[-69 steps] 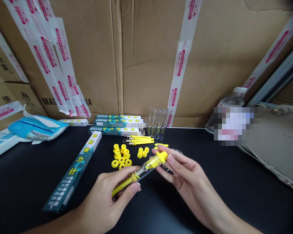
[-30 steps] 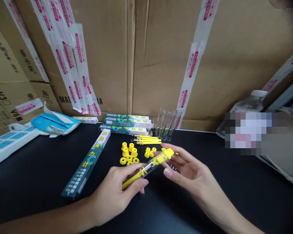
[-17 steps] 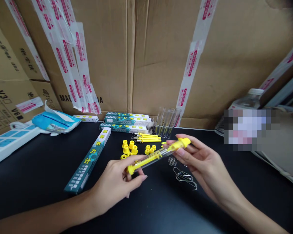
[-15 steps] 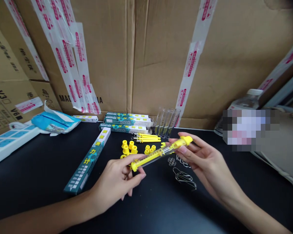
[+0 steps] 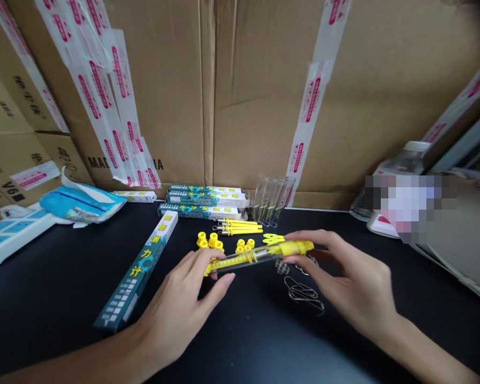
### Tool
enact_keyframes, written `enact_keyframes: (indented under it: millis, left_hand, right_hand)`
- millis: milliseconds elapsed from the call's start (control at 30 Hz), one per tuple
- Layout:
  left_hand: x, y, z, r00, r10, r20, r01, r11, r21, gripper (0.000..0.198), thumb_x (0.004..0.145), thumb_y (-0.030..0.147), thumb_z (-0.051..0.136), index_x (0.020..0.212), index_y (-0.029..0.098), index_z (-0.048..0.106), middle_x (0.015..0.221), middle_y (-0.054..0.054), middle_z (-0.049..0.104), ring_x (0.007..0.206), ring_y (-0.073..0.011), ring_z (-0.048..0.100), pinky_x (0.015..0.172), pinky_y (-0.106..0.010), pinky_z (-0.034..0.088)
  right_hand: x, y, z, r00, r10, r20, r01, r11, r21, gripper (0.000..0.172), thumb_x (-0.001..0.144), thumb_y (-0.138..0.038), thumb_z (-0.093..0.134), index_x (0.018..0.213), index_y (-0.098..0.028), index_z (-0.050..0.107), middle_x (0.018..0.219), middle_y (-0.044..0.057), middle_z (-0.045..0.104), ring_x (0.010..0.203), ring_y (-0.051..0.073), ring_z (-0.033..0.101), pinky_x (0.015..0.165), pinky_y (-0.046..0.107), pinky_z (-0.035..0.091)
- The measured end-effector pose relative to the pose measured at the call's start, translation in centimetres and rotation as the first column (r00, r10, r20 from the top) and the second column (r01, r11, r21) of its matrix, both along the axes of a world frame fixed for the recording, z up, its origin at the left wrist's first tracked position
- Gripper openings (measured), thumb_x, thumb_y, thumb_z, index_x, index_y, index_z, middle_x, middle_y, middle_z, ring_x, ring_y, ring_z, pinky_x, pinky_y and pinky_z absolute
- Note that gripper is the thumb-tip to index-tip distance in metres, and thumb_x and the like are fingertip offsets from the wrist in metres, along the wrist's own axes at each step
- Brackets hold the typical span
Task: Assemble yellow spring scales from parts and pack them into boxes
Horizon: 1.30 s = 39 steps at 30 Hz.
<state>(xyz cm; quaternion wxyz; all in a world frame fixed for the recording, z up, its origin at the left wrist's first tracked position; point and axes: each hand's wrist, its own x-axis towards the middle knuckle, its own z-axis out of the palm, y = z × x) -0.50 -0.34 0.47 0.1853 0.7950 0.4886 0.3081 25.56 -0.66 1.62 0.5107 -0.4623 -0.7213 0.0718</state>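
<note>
Between my hands a clear-tubed spring scale [image 5: 244, 260] with yellow end caps and a yellow inner rod is held almost level above the table. My left hand [image 5: 188, 290] grips its left end, the thumb held away from the tube. The fingers of my right hand [image 5: 344, 277] pinch the yellow cap at the other end. Behind the tube sit several yellow caps [image 5: 210, 241], smaller yellow rings [image 5: 245, 245], yellow clips [image 5: 272, 238] and yellow rods with springs [image 5: 240, 228]. Metal hooks [image 5: 303, 292] and small coiled springs [image 5: 281, 266] lie near my right hand.
A printed long box [image 5: 138, 269] lies left of my left hand. More boxes [image 5: 204, 200] are stacked behind, beside upright clear tubes [image 5: 271, 200]. A power strip [image 5: 18, 229] and blue packet [image 5: 82, 201] are at left; a bottle [image 5: 404, 160] and bag [image 5: 460, 229] at right.
The spring scale has turned closer to level, its right end lowered. My left thumb has moved off the tube, and my right hand has shifted its grip on the cap. The view has shifted slightly.
</note>
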Motion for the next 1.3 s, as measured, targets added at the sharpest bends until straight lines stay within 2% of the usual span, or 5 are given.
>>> enact_keyframes:
  millis: [100,433,667,1067,1300]
  left_hand:
    - [0.1,0.0,-0.4,0.999,0.003,-0.040,-0.002,0.999,0.033,0.020,0.098,0.031,0.051,0.116,0.026,0.059,0.110,-0.005,0.067,0.106,-0.0267,0.063,0.092,-0.041,0.050]
    - [0.1,0.0,-0.7,0.992,0.003,-0.127,0.004,0.998,0.057,0.032,0.097,0.026,0.047,0.129,0.028,0.051,0.125,-0.006,0.062,0.105,-0.0295,0.061,0.094,-0.051,0.048]
    - [0.0,-0.7,-0.3,0.998,0.037,-0.045,-0.031,0.992,0.125,0.031,0.099,0.031,0.046,0.129,0.025,0.047,0.116,-0.007,0.065,0.104,-0.0272,0.064,0.088,-0.041,0.052]
    - [-0.2,0.3,0.6,0.976,-0.003,-0.217,0.054,0.972,0.229,0.026,0.102,0.014,0.030,0.110,0.025,0.053,0.094,-0.001,0.072,0.077,-0.0214,0.065,0.073,-0.035,0.049]
    - [0.0,-0.2,0.5,0.980,0.049,-0.195,0.012,0.954,0.301,0.023,0.107,0.026,0.029,0.110,0.023,0.052,0.079,0.000,0.069,0.072,-0.0206,0.069,0.060,-0.028,0.052]
  right_hand:
    - [0.8,0.2,0.1,0.967,-0.052,0.248,0.010,0.985,0.170,0.021,0.089,-0.022,0.073,0.108,-0.026,0.069,0.095,0.002,0.078,0.079,0.019,0.073,0.079,0.031,0.058]
    - [1.1,0.7,-0.3,0.919,-0.080,0.386,0.005,0.981,0.193,0.017,0.093,-0.025,0.068,0.110,-0.023,0.063,0.088,0.003,0.074,0.066,0.017,0.069,0.064,0.027,0.054]
    - [2.0,1.2,0.6,0.933,-0.052,0.355,-0.006,0.987,0.160,0.012,0.093,-0.026,0.066,0.106,-0.024,0.065,0.088,0.004,0.075,0.070,0.019,0.070,0.066,0.030,0.054]
    - [6.9,3.3,1.5,0.907,-0.020,0.421,-0.052,0.986,0.159,0.010,0.090,-0.027,0.068,0.100,-0.023,0.066,0.094,0.006,0.076,0.080,0.023,0.072,0.065,0.032,0.057]
    - [5.9,3.0,1.2,0.901,0.077,0.427,-0.124,0.989,0.083,0.014,0.091,-0.030,0.070,0.101,-0.021,0.065,0.095,0.006,0.074,0.081,0.021,0.071,0.066,0.030,0.057]
